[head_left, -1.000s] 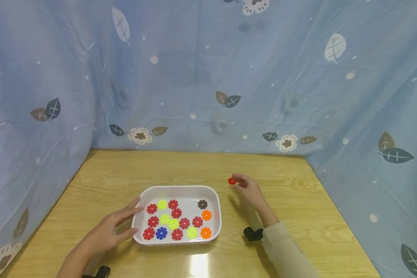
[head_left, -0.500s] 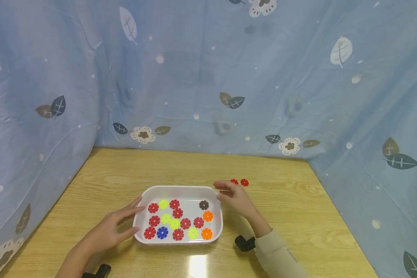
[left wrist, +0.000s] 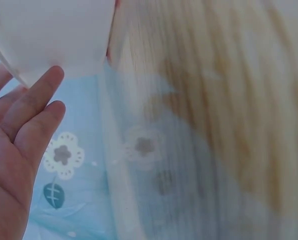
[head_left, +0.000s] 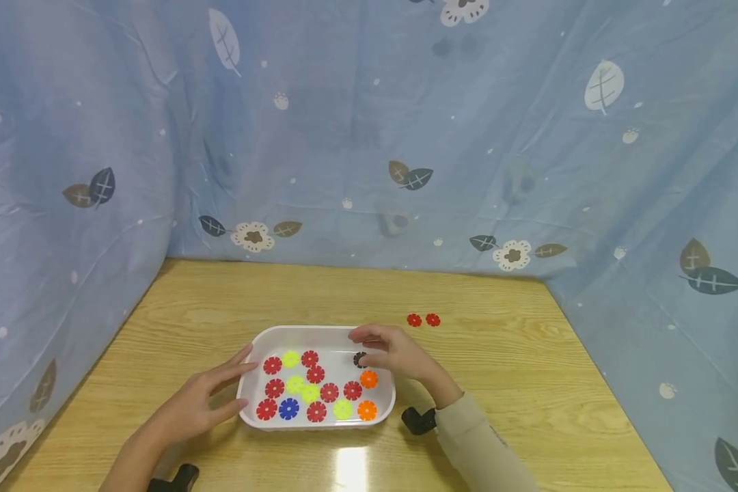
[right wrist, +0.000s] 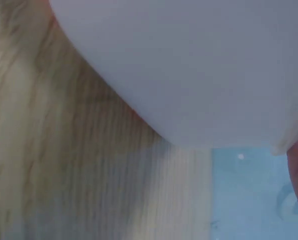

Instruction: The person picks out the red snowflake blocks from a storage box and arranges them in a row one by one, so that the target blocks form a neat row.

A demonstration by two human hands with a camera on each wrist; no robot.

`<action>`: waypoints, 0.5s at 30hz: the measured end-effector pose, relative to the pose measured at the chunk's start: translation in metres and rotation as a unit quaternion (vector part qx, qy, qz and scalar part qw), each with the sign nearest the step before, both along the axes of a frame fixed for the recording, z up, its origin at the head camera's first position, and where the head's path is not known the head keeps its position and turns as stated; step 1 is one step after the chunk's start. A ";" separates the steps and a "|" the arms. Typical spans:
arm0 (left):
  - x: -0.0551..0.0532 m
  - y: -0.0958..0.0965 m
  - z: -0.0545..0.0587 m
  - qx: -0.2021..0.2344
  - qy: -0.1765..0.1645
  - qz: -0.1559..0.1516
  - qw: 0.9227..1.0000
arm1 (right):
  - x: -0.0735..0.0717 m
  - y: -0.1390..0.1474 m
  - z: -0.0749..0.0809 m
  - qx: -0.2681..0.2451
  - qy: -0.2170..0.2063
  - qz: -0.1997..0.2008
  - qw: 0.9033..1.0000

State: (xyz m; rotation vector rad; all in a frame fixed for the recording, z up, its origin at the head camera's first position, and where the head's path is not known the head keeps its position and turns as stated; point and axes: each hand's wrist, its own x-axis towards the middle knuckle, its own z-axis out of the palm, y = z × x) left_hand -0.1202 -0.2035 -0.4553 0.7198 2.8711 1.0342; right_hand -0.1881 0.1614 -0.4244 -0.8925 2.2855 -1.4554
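A white plastic tray (head_left: 320,428) holds several flat notched plastic discs, red, yellow, orange and blue, one of them a dark brown disc (head_left: 359,357). My left hand (head_left: 199,400) rests its extended fingers at the tray's left rim, thumb near the front corner; in the left wrist view the fingertips (left wrist: 51,80) lie against the tray's outer wall. Over the right rim reaches my right hand (head_left: 400,354), fingers slightly bent and spread from the thumb, nothing seen between them. Its thumb overlaps the brown disc. The right wrist view shows mostly the tray's wall (right wrist: 189,75).
Two red discs (head_left: 423,320) lie side by side on the wooden table (head_left: 498,342) behind the right hand. Blue patterned cloth (head_left: 357,137) hangs round the back and both sides. Each wrist carries a small black camera mount (head_left: 418,420).
The red disc that the right hand was pinching now lies on the table beside another red one. That hand has moved left over the tray; the left hand has stayed at the rim.
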 end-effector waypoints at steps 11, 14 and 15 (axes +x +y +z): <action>-0.002 -0.001 -0.002 0.010 -0.011 -0.007 1.000 | -0.006 -0.007 0.000 0.122 0.012 0.066 0.990; -0.003 -0.001 -0.002 0.011 -0.016 -0.006 1.000 | -0.005 -0.011 0.002 0.177 0.040 0.081 0.980; -0.003 -0.001 -0.002 0.012 -0.017 -0.006 1.000 | -0.005 -0.013 0.003 0.195 0.048 0.088 0.976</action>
